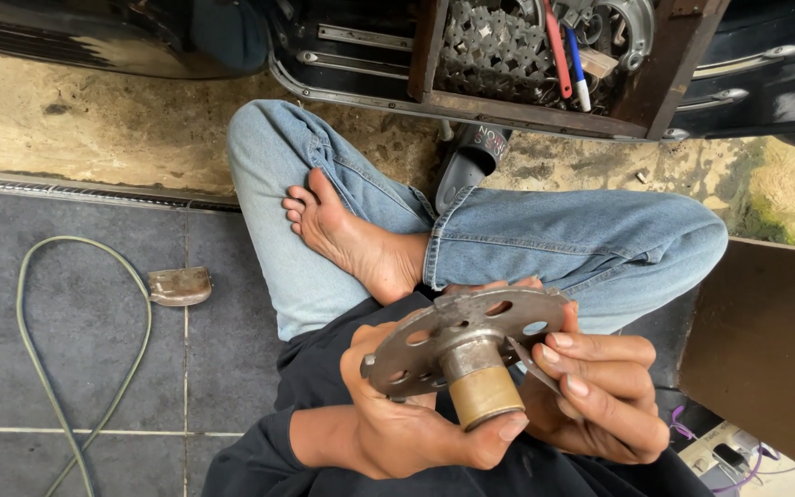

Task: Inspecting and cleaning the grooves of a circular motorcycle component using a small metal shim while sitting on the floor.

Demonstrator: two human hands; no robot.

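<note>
**Perforated metal disc with hub held in both hands over the lap**

At far left a green hose [66,304] loops across the grey tiled floor [11,368], and a flat metal plate piece [179,286] lies just beside its curve. Right of that, the person sits cross-legged in blue jeans [545,235], one bare foot [351,239] resting sole-up on the opposite leg.

The left hand [397,428] cups a round metal disc [434,336] from below, its fingers [499,433] closed around the brass-coloured cylindrical hub [482,391] that sticks out of the disc's middle, thumb pressed on the hub's end. The disc, pierced with round holes, sits tilted above the lap, near the bottom centre of the view. The right hand [600,396] grips the disc's right edge, fingers curled together against the rim.

Above, at the top, a wooden tray [669,64] under a dark vehicle body [766,64] holds metal parts, a red-handled tool [558,51] and a blue one [579,69].
</note>
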